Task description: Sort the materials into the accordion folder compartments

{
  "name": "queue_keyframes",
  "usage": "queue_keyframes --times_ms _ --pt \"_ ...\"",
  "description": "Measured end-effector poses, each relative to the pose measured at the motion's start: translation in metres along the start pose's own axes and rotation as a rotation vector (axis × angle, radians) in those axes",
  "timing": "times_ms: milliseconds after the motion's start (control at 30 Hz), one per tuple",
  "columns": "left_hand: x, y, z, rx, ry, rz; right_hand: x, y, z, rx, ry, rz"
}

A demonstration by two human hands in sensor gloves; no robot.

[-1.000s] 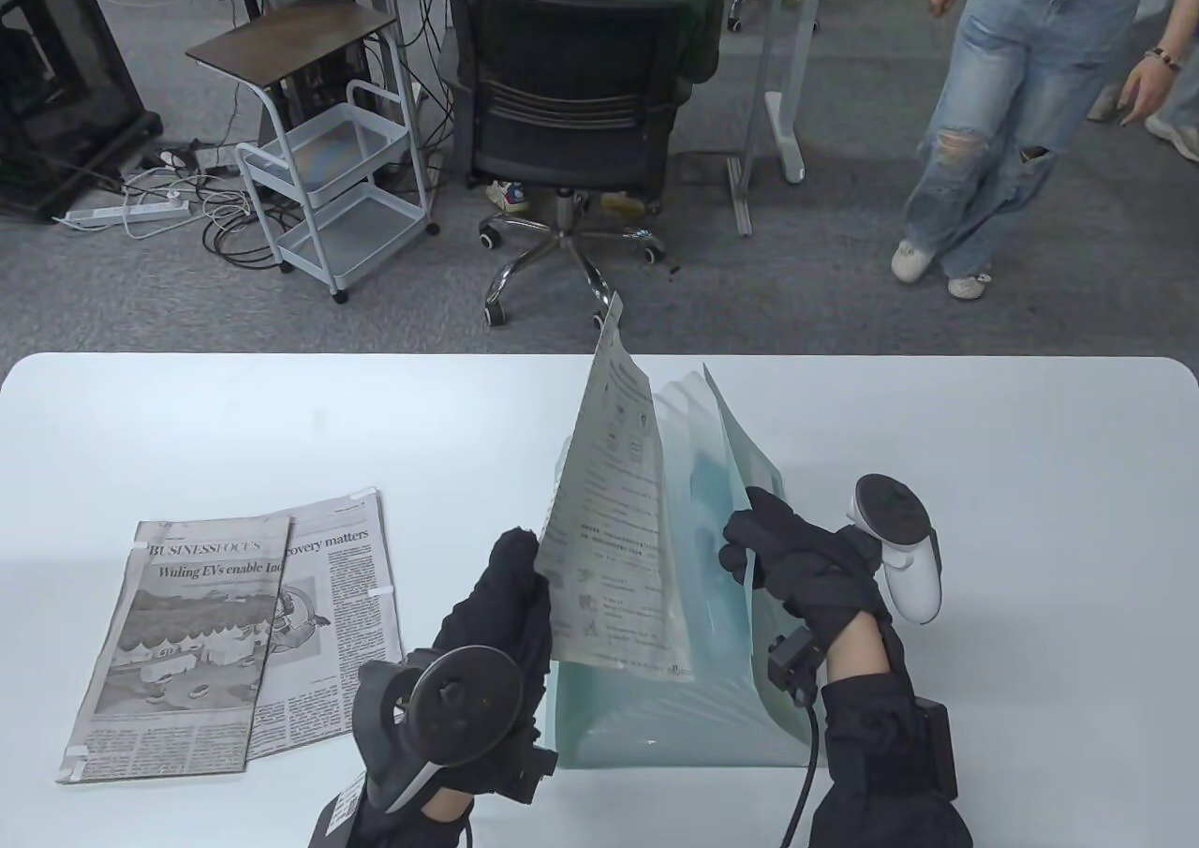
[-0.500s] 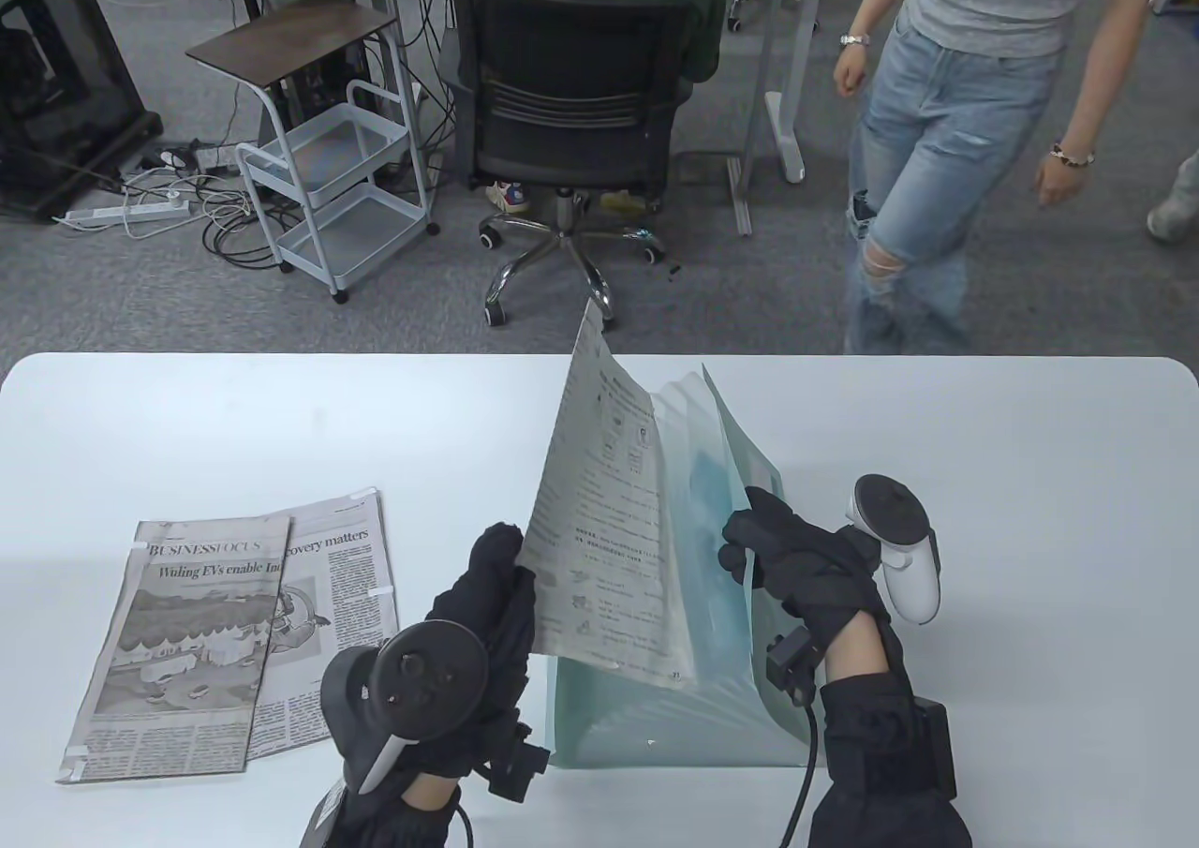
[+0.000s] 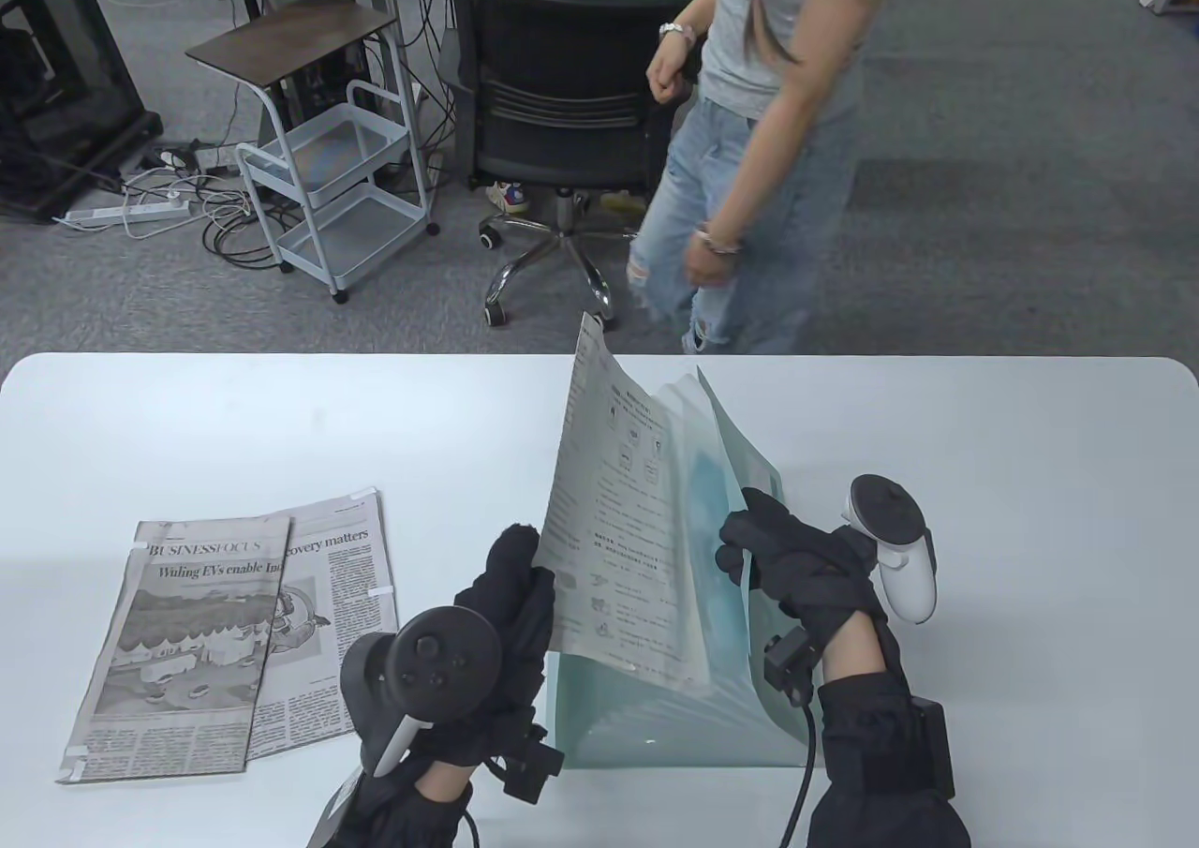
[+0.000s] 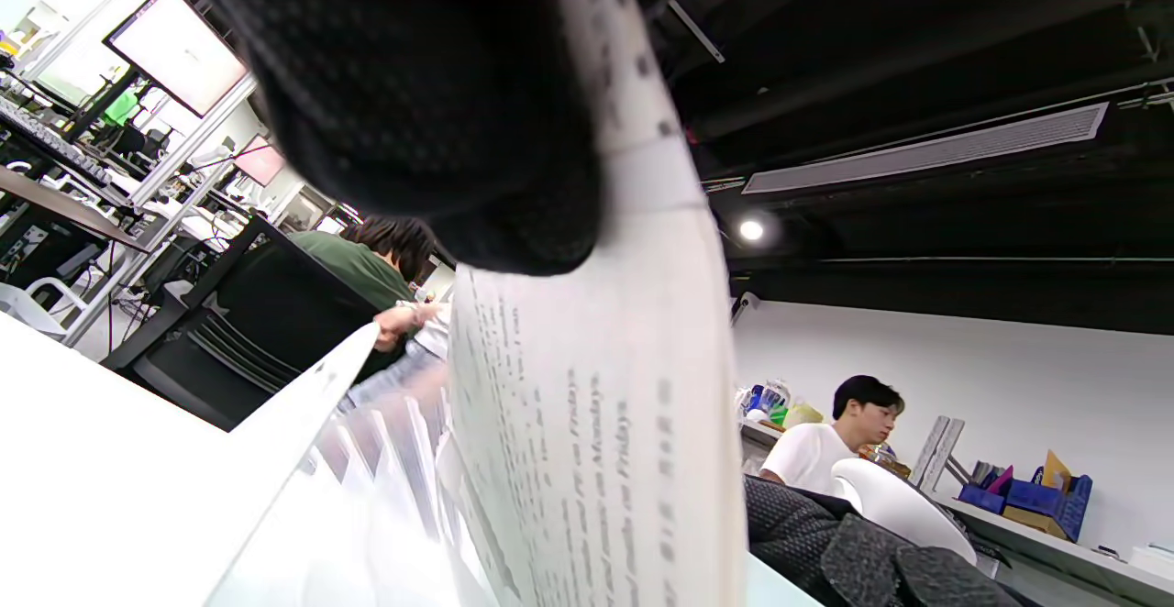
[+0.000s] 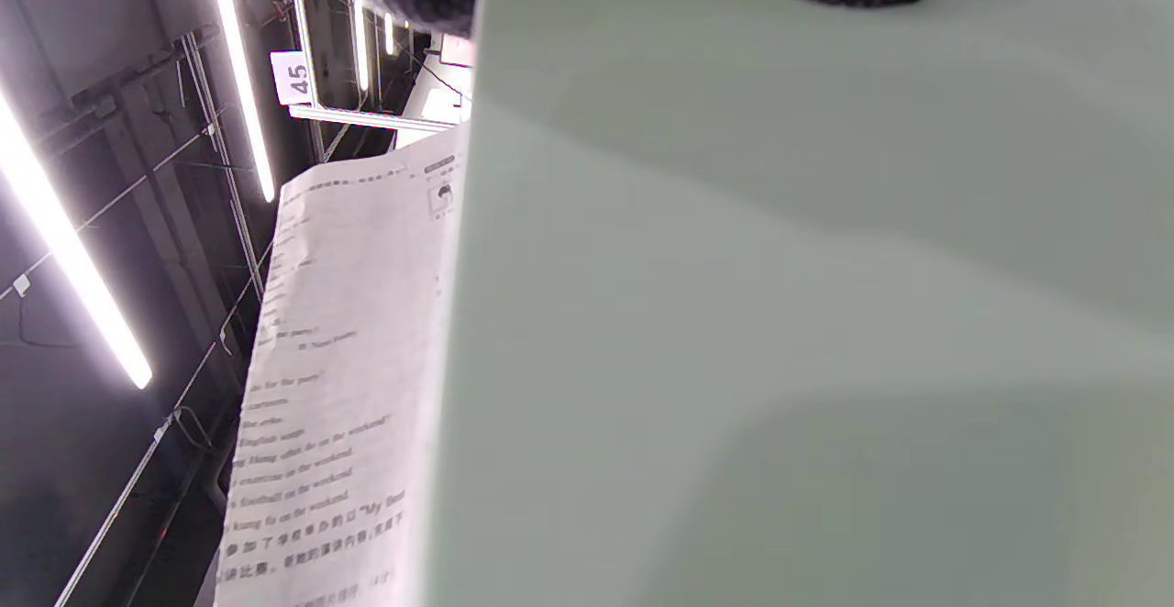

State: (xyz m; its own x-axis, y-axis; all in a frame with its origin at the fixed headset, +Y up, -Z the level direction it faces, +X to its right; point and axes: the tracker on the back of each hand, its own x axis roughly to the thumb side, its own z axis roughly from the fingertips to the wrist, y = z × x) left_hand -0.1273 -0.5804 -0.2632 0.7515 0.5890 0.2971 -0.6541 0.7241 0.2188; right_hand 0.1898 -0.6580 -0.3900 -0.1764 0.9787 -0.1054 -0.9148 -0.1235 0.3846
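while the right hand (image 3: 796, 567) grips the accordion folder (image 3: 674, 707) flap, left hand (image 3: 501, 604) fingers pinch a printed sheet (image 3: 618, 501).

Table view: high, looking down and outward over the table (image 3: 187, 417).
Wrist views: close, tilted upward; both share the printed sheet (image 4: 596, 424).

We see both hands in black knit sensor gloves w/ black sleeves: left hand (image 3: 501, 604) carries a dark grey tracker (image 3: 421, 675), right hand (image 3: 796, 572) a white one (image 3: 895, 548); small black boxes and cables at both wrists.
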Motion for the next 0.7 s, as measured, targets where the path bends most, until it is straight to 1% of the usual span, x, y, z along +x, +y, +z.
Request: queue_keyframes --times_ms 200,700 --pt "0.002 -0.008 -0.001 -0.043 -0.002 0.021 -0.001 0.002 -0.001 0.001 0.003 -0.001" --pt "0.015 -0.028 0.002 -0.086 -0.037 -0.072 -0.001 0.005 -0.003 0.009 0.005 -0.002"
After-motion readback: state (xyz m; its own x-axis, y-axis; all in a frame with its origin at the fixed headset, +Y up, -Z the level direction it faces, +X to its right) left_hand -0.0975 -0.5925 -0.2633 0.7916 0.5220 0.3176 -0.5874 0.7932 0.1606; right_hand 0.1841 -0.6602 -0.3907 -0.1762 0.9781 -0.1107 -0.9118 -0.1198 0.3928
